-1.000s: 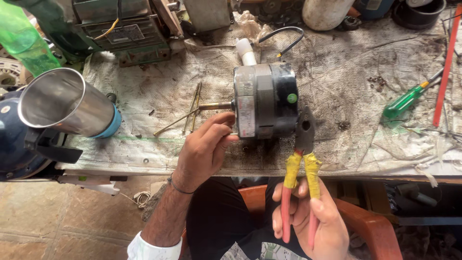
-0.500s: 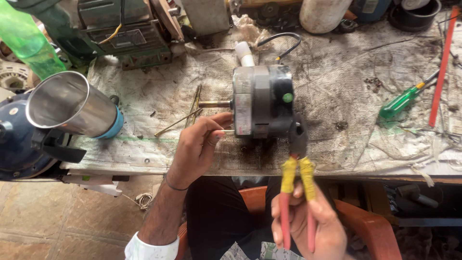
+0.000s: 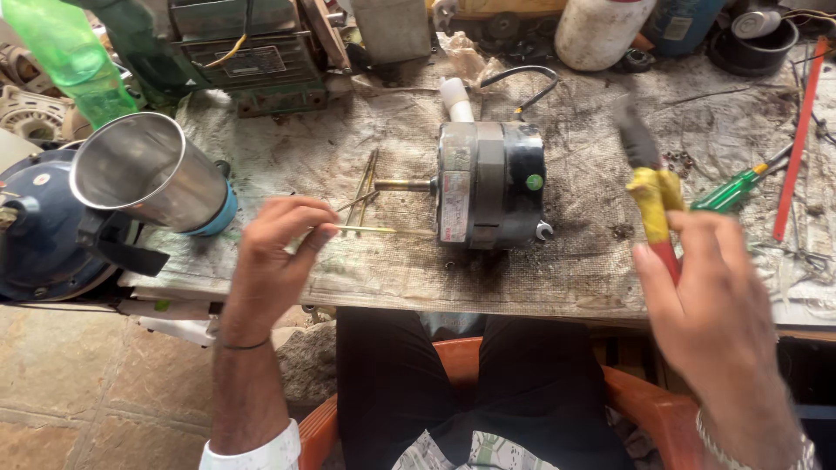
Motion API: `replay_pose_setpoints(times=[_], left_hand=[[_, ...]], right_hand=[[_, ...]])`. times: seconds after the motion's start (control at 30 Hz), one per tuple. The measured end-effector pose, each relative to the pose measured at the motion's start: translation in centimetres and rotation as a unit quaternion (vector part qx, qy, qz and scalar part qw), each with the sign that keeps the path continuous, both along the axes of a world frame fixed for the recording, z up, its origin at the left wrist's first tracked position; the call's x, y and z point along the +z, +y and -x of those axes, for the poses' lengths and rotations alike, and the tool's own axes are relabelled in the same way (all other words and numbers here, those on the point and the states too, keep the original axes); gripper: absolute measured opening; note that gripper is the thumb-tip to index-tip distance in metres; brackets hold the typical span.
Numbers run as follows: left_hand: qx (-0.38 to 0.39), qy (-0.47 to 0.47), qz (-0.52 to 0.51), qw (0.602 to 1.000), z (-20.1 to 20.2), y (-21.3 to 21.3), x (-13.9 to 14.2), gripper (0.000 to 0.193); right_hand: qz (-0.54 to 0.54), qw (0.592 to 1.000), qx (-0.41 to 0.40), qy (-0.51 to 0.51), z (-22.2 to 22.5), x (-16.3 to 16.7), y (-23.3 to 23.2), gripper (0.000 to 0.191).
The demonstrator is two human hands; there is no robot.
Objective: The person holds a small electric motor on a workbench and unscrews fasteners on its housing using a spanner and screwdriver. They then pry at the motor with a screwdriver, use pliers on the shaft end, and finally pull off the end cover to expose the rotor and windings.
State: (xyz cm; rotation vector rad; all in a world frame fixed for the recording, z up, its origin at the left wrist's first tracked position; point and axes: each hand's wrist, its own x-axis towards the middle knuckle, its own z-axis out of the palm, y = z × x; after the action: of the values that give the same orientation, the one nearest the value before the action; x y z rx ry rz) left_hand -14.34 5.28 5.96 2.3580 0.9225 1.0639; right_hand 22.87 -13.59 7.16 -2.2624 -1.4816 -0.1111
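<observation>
A small electric motor (image 3: 492, 184) lies on its side on the workbench (image 3: 557, 270), shaft pointing left. My left hand (image 3: 274, 252) pinches a long thin brass bolt (image 3: 370, 230) between thumb and fingers; the bolt's tip points toward the motor's lower left. Two more long bolts (image 3: 366, 181) lie beside the shaft. My right hand (image 3: 710, 296) holds pliers (image 3: 649, 174) with yellow and red handles, jaws up, raised to the right of the motor and blurred.
A steel jug on a blue mixer base (image 3: 148, 178) stands at the left edge. A green screwdriver (image 3: 740, 184) and a red rod (image 3: 797, 139) lie at right. Another motor (image 3: 252, 52), a white container (image 3: 601, 30) and a green bottle (image 3: 70, 57) sit behind.
My left hand left the motor's end and drew a long bolt out to the left. My right hand swung the pliers from below the motor up to its right.
</observation>
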Motion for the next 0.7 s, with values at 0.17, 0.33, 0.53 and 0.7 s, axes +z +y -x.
replay_pose_setpoints(times=[0.17, 0.33, 0.53, 0.7], left_hand=[[0.149, 0.048, -0.099, 0.983, 1.7, -0.6, -0.4, 0.008], [0.249, 0.118, -0.160, 0.948, 0.9, -0.6, -2.1, 0.013], [0.133, 0.081, -0.190, 0.969, -1.1, 0.5, -1.4, 0.079], [-0.132, 0.037, -0.108, 0.985, -6.1, 1.6, 0.8, 0.134]], right_hand=[[0.092, 0.990, -0.021, -0.101, -1.7, -1.6, 3.8, 0.048], [0.110, 0.989, -0.012, -0.103, -2.7, -3.8, 5.5, 0.051], [0.025, 0.992, 0.005, -0.121, -2.3, -5.1, 4.7, 0.045], [0.007, 0.992, 0.006, -0.126, -2.2, -5.6, 4.6, 0.042]])
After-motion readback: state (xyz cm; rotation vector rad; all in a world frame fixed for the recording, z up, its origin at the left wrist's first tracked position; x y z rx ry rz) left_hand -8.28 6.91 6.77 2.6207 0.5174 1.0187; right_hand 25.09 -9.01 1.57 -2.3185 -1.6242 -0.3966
